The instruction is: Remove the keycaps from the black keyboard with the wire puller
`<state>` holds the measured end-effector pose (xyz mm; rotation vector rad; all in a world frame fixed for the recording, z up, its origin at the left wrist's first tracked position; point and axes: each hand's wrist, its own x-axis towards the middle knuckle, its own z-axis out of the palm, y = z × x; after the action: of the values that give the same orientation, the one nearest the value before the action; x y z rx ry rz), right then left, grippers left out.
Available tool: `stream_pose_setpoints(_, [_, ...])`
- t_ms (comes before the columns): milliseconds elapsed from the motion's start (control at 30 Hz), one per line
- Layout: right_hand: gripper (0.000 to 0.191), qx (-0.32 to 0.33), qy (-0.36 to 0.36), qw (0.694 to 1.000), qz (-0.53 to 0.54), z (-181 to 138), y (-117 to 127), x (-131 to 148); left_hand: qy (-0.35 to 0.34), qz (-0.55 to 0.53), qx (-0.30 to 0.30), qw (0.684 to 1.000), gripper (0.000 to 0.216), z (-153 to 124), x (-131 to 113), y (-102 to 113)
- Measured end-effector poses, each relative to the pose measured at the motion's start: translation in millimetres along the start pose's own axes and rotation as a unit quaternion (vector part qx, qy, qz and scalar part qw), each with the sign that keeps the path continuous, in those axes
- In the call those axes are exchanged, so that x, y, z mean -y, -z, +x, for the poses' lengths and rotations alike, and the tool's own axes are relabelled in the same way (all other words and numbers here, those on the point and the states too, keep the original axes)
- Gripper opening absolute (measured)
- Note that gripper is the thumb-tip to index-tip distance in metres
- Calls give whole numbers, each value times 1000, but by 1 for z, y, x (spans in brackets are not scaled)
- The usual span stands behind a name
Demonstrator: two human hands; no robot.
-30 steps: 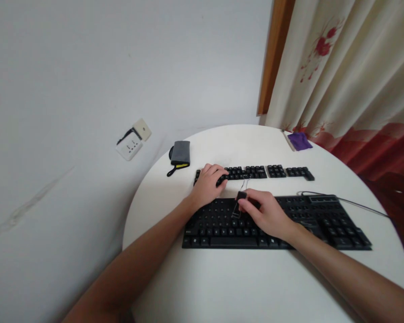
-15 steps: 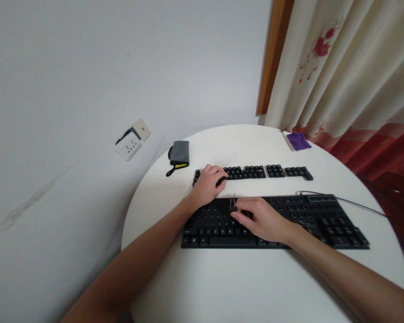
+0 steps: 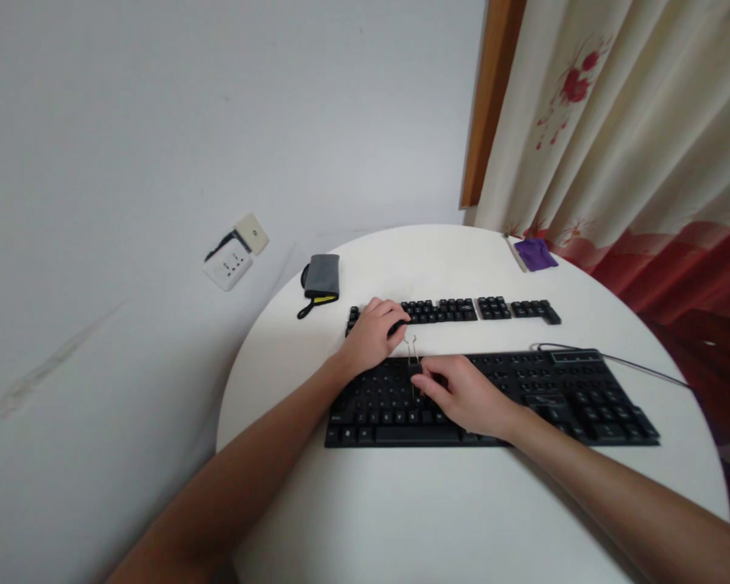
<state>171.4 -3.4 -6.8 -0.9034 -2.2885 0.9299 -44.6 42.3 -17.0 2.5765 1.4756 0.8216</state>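
Observation:
A black keyboard (image 3: pixel 395 435) lies across the white table, and many of its letter positions show bare stems without caps. Above these stems, my right hand (image 3: pixel 468 397) pinches a keycap puller (image 3: pixel 414 370) by its dark handle, its wire prongs sticking up and a thin wire reaching down toward the keys. My left hand (image 3: pixel 374 332) is curled over the left end of a row of loose black keycaps (image 3: pixel 456 310) behind the keyboard. Between its thumb and forefinger shows a black keycap (image 3: pixel 397 328), partly hidden by the fingers.
A grey pouch (image 3: pixel 322 276) with a yellow lining and black loop lies at the back left. Toward the back right is a purple cloth (image 3: pixel 535 254). The keyboard cable (image 3: pixel 638 369) trails off right. A wall with a socket (image 3: pixel 228 264) and a floral curtain (image 3: pixel 584 162) border the table.
My right hand has shifted slightly left with the keycap puller, whose prongs now stand out higher. My left hand keeps its place over the loose keycaps. The whole view has moved a little.

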Motion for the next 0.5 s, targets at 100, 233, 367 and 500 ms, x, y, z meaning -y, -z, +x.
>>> stream_pose_setpoints(100, [39, -3, 1, 1000, 2, 0, 0, -1, 1, 2, 2, 1000, 20, 0, 0, 0])
stream_pose_setpoints(233, [36, -15, -18, 999, 28, 2, 0, -4, 3, 4, 4, 1000, 20, 0, 0, -1])
stream_pose_setpoints(367, [32, -30, -48, 993, 105, 3, 0, -9, 9, 6, 10, 1000, 21, 1, 1, -1])
stream_pose_setpoints(500, [31, -41, -38, 992, 110, 3, 2, -9, 0, 2, -8, 1000, 19, 2, -1, 2])
